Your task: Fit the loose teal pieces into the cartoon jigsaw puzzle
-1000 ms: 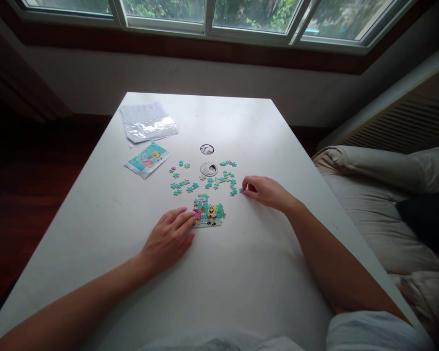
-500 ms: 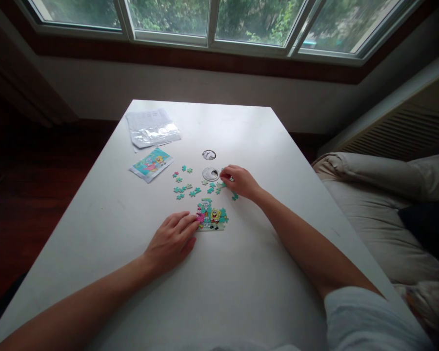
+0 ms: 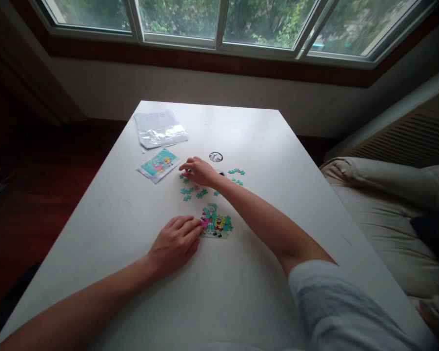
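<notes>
My left hand (image 3: 177, 242) lies palm down on the table, fingers stretched out, its fingertips on the left edge of a partly joined jigsaw puzzle (image 3: 218, 222). Cartoon figures in pink, yellow and teal show on the joined part. Over the left group of loose puzzle pieces (image 3: 186, 191) reaches my right hand (image 3: 199, 171), thumb and forefinger slightly apart by a pinkish piece (image 3: 182, 176). The hand and forearm hide some of the pieces. More loose pieces (image 3: 237, 171) lie right of the forearm.
A picture card (image 3: 159, 165) with the cartoon figures lies at the left. Behind it is a clear plastic bag with paper (image 3: 160, 129). A round hole (image 3: 215, 157) is set in the white table (image 3: 249, 126); a second round fitting is partly covered by my right arm.
My right hand has moved left, from the right-hand pieces to the left group. My left hand stays at the puzzle's edge. The view has shifted slightly.
</notes>
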Demonstrator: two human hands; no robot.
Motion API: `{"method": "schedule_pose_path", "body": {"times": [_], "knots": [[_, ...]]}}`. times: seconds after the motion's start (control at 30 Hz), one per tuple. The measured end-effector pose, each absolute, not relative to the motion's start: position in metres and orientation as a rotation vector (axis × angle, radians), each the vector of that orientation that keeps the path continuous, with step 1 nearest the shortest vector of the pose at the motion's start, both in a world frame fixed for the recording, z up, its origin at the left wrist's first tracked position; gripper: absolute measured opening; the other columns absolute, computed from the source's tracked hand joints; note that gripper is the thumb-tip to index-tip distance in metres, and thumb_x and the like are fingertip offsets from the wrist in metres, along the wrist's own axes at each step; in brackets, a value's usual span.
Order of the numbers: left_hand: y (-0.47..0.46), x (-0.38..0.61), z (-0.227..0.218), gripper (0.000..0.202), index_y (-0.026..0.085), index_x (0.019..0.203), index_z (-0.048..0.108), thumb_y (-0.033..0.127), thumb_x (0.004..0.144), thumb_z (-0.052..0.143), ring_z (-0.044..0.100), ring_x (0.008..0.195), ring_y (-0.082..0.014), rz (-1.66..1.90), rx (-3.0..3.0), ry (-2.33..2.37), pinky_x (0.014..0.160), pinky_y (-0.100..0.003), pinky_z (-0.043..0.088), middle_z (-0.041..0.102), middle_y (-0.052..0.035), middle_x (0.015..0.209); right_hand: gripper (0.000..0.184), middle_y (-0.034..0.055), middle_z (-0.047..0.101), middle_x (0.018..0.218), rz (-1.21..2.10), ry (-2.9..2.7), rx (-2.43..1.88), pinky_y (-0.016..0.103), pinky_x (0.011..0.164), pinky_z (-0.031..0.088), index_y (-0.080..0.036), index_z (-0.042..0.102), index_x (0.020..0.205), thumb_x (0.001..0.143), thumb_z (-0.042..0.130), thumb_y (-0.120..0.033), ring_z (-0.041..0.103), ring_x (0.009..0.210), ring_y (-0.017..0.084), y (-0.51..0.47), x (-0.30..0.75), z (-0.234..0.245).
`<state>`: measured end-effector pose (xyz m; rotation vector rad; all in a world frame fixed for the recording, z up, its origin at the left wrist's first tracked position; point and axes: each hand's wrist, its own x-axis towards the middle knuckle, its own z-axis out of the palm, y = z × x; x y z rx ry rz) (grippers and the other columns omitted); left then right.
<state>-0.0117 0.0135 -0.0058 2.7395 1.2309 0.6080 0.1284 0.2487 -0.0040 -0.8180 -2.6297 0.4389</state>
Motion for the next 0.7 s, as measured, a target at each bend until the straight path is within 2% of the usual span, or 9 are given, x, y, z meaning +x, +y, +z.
{"method": "schedule_pose_path", "body": {"times": [0.2,0.43,0.6,0.7], "knots": [[0.013,-0.011,-0.005,0.038,0.018,0.134,0.061,0.022,0.097,0.052,0.057,0.122,-0.0275,0.598,2.731,1.239,0.104,-0.047,0.048,0.066,-0.0094,0.132,0.017,0.0121,0.062,0.107,0.349,-2.762,-0.815,0.031,0.085,0.035,-0.016,0.071,0.103,0.095,0.057,-0.018,0.048,0.098,0.022,0.252,0.125,0.000],[0.014,-0.010,-0.006,0.036,0.018,0.132,0.062,0.022,0.097,0.053,0.058,0.121,-0.0270,0.590,2.751,1.236,0.104,-0.046,0.048,0.066,-0.0100,0.131,0.016,0.0125,0.062,0.114,0.241,-2.814,-0.995,0.032,0.082,0.036,-0.017,0.065,0.105,0.093,0.062,-0.027,0.051,0.102,0.025,0.245,0.132,0.005],[0.012,-0.010,-0.003,0.035,0.018,0.129,0.063,0.020,0.096,0.054,0.058,0.122,-0.0269,0.623,2.762,1.225,0.106,-0.047,0.047,0.067,-0.0090,0.132,0.010,0.0083,0.066,0.098,0.279,-2.753,-0.897,0.031,0.081,0.035,-0.017,0.063,0.099,0.094,0.055,-0.018,0.054,0.091,0.021,0.238,0.138,0.002],[0.011,-0.009,-0.002,0.032,0.018,0.126,0.064,0.019,0.095,0.054,0.058,0.122,-0.0261,0.658,2.774,1.158,0.106,-0.046,0.047,0.066,-0.0084,0.132,0.021,0.0045,0.065,0.091,0.461,-2.620,-0.857,0.028,0.076,0.036,-0.017,0.063,0.110,0.091,0.056,-0.012,0.054,0.083,0.018,0.232,0.148,0.003]]}}
